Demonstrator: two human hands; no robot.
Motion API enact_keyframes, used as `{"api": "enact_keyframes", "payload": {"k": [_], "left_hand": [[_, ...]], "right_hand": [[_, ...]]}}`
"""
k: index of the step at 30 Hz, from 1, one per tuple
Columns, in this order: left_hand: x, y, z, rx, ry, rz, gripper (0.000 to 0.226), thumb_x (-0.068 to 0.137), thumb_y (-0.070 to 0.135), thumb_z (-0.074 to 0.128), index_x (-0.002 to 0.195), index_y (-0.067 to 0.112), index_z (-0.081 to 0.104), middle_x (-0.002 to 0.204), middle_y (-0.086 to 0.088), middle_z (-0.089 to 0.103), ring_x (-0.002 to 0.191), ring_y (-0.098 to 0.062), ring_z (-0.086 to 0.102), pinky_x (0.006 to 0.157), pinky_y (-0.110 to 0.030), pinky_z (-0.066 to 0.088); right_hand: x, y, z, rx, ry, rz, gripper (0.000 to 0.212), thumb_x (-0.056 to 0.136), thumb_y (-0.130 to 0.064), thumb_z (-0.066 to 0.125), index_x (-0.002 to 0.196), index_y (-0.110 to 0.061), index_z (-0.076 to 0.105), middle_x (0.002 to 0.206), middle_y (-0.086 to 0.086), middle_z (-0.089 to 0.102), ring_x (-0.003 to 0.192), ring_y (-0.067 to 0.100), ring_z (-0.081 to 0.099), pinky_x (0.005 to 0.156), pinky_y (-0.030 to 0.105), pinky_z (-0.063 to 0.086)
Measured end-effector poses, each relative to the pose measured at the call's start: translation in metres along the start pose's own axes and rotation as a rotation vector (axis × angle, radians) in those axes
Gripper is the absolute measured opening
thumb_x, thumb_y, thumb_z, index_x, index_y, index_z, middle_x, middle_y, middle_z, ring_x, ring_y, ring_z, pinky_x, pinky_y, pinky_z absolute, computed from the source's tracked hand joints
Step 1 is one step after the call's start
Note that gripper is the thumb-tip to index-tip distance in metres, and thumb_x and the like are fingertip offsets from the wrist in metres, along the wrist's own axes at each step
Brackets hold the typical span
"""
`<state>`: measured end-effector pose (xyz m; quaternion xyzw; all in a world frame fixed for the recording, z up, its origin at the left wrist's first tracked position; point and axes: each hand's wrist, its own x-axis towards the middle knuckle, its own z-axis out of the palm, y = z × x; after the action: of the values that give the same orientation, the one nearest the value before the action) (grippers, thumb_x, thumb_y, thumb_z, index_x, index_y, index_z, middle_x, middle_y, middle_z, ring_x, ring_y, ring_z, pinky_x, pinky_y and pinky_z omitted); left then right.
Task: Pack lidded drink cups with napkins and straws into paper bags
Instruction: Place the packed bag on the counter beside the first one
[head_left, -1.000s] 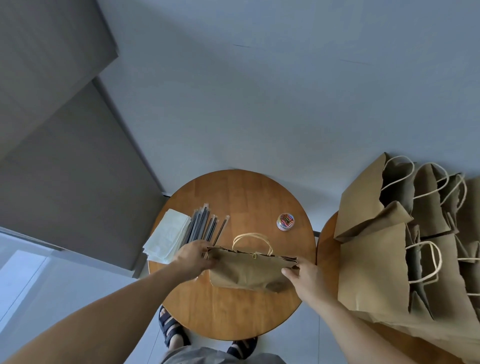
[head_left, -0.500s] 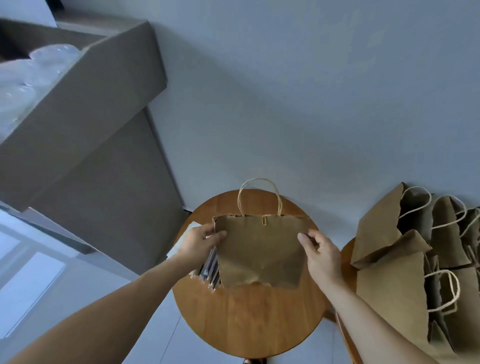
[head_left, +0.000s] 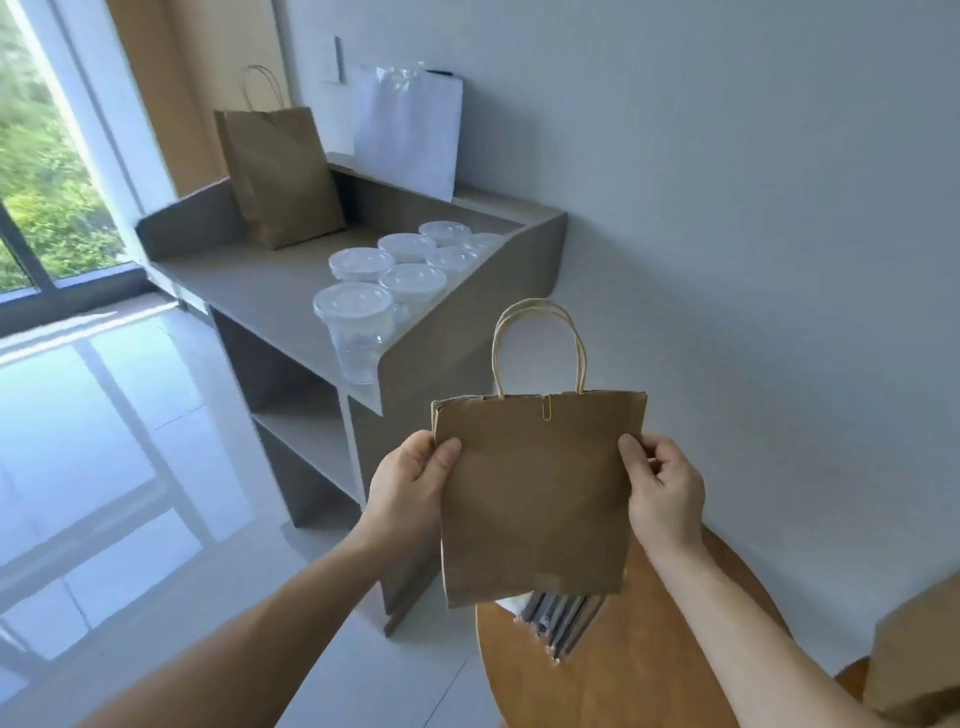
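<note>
Head view: a flat paper bag (head_left: 535, 499) is pinched at its side edges by left hand (head_left: 405, 488) and right hand (head_left: 665, 493); opening it is judged the next move, with lidded cups (head_left: 384, 280) at ten o'clock.

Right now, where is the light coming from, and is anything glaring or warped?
Head view: daylight from the window at left glares off the glossy floor; the wide lens tilts the shelf unit; the held paper bag looks sharp.

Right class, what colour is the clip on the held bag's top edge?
Gold-yellow clip on the brown bag; head view shows it.
</note>
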<state>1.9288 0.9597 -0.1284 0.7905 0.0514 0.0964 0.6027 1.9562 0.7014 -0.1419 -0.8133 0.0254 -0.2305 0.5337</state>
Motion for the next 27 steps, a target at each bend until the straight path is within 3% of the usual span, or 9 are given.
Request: {"api": "enact_keyframes", "payload": {"k": [4,7,12,16,21,25,27], "left_hand": [[-0.007,0.012,-0.081,0.017,0.173,0.057,0.024,0.100,0.033,0.055,0.083,0.018,0.063,0.072,0.009,0.067,0.064,0.001,0.058,0.056,-0.010,0.043],[-0.015,0.019,-0.143,0.055,0.280,0.108,0.028,0.100,0.032,0.054,0.081,0.014,0.060,0.071,-0.001,0.064,0.059,0.000,0.053,0.053,-0.013,0.041],[-0.014,0.035,-0.228,0.111,0.414,0.147,0.035,0.101,0.033,0.052,0.084,0.003,0.058,0.083,-0.020,0.065,0.065,-0.019,0.055,0.058,-0.030,0.043],[0.007,0.048,-0.283,0.123,0.511,0.163,0.032,0.101,0.032,0.052,0.086,0.006,0.062,0.084,-0.015,0.067,0.059,-0.002,0.053,0.053,-0.016,0.041],[0.046,0.054,-0.339,0.130,0.618,0.155,0.028,0.101,0.033,0.052,0.089,0.013,0.067,0.081,-0.003,0.069,0.065,-0.005,0.060,0.052,-0.011,0.042],[0.091,0.061,-0.373,0.160,0.689,0.165,0.038,0.100,0.036,0.053,0.096,0.000,0.062,0.095,-0.020,0.066,0.078,-0.028,0.059,0.073,-0.043,0.050],[0.119,0.063,-0.386,0.166,0.724,0.181,0.038,0.100,0.036,0.054,0.096,-0.002,0.062,0.097,-0.022,0.066,0.079,-0.031,0.060,0.072,-0.044,0.049]], "right_hand": [[-0.010,-0.065,0.060,0.089,-0.058,-0.054,0.016,0.096,-0.036,0.059,0.080,-0.039,0.058,0.075,-0.013,0.062,0.070,-0.011,0.057,0.059,0.007,0.041],[-0.018,-0.113,0.105,0.188,-0.093,-0.080,0.015,0.095,-0.035,0.062,0.081,-0.039,0.063,0.072,-0.015,0.065,0.072,-0.002,0.060,0.063,0.011,0.044],[-0.023,-0.179,0.172,0.299,-0.219,-0.104,0.014,0.095,-0.034,0.063,0.082,-0.034,0.069,0.076,-0.016,0.070,0.070,0.000,0.062,0.071,0.026,0.051],[-0.006,-0.225,0.224,0.311,-0.274,-0.126,0.014,0.092,-0.032,0.066,0.079,-0.028,0.069,0.070,-0.013,0.069,0.068,0.006,0.061,0.071,0.032,0.049],[0.029,-0.277,0.285,0.317,-0.436,-0.167,0.014,0.093,-0.027,0.065,0.079,-0.026,0.068,0.053,-0.018,0.059,0.048,0.006,0.052,0.060,0.027,0.045],[0.068,-0.308,0.334,0.354,-0.536,-0.189,0.009,0.093,-0.021,0.065,0.085,-0.020,0.067,0.054,-0.013,0.060,0.043,0.009,0.055,0.044,0.022,0.043],[0.090,-0.319,0.360,0.349,-0.575,-0.195,0.006,0.094,-0.019,0.064,0.089,-0.016,0.066,0.062,-0.006,0.063,0.045,0.009,0.057,0.043,0.023,0.046]]}}
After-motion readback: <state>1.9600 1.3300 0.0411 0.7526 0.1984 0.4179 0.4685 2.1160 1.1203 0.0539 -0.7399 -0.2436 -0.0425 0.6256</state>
